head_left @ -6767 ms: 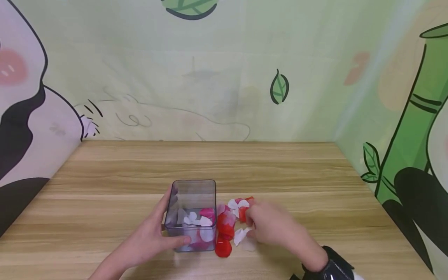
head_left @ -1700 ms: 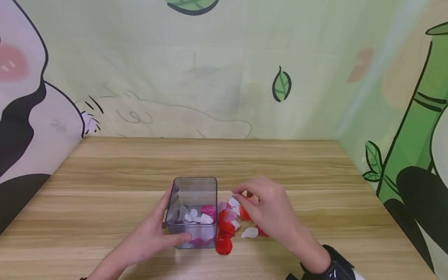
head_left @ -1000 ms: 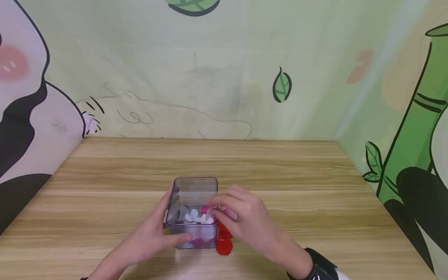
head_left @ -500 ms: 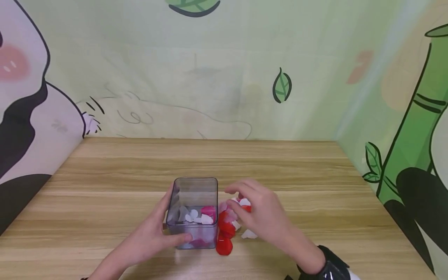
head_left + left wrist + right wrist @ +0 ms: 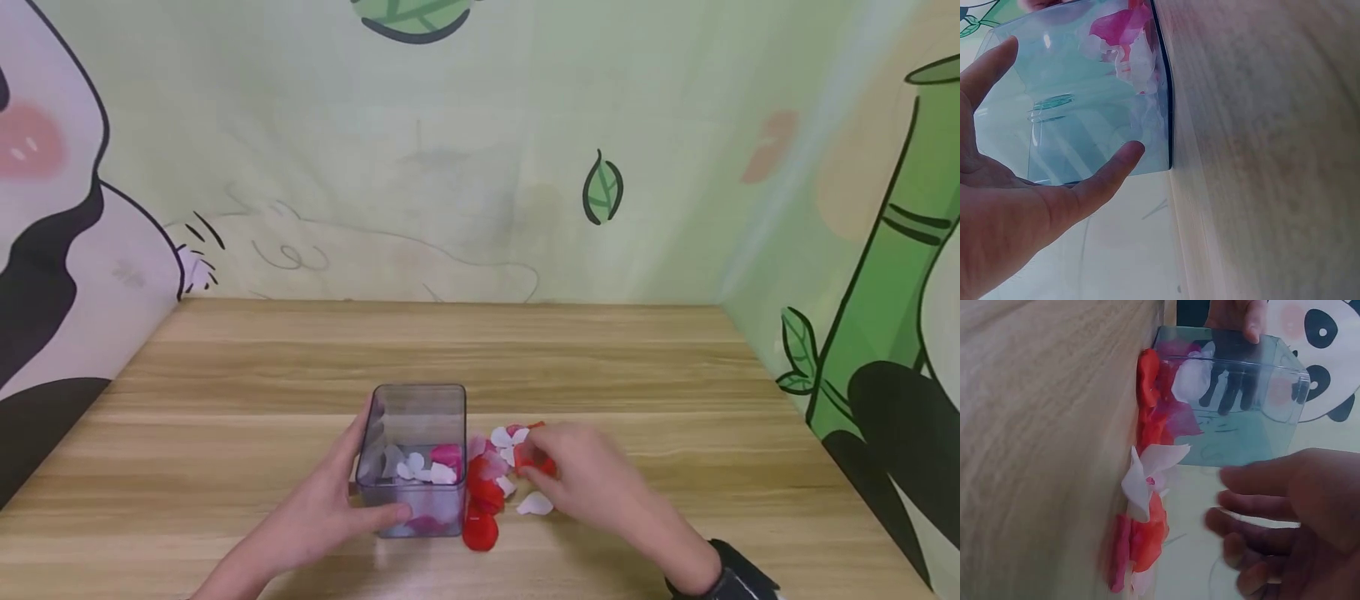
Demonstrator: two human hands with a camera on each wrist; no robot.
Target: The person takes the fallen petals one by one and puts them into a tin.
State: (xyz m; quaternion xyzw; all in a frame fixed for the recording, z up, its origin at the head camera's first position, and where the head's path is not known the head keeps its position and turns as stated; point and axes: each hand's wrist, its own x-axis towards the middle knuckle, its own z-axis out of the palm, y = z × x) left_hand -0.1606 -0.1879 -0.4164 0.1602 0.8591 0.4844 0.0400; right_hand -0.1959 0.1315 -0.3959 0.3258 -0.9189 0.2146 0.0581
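Observation:
A clear, smoke-tinted plastic box point(image 5: 420, 412) stands on the table, with white petals point(image 5: 412, 467) and a magenta petal point(image 5: 446, 454) inside. My left hand point(image 5: 315, 508) grips its left side, thumb on the front wall; the left wrist view shows thumb and finger spread against the plastic. Right of the box lies a loose heap of artificial petals, including red petals point(image 5: 483, 487) and a white petal point(image 5: 535, 503). My right hand point(image 5: 592, 479) is over the heap's right side, blurred. In the right wrist view its bent fingers point(image 5: 1254, 478) hold nothing, apart from the petals.
The wood-grain table point(image 5: 300, 358) runs back to a printed cloth backdrop point(image 5: 465, 167) with panda and bamboo drawings on its sides. A black band point(image 5: 723, 575) is on the right wrist. The petal heap lies right against the box's right wall.
My right hand brought a pale petal over the box's rim, then moved back right and lowered to the petal heap. The left hand stays on the box.

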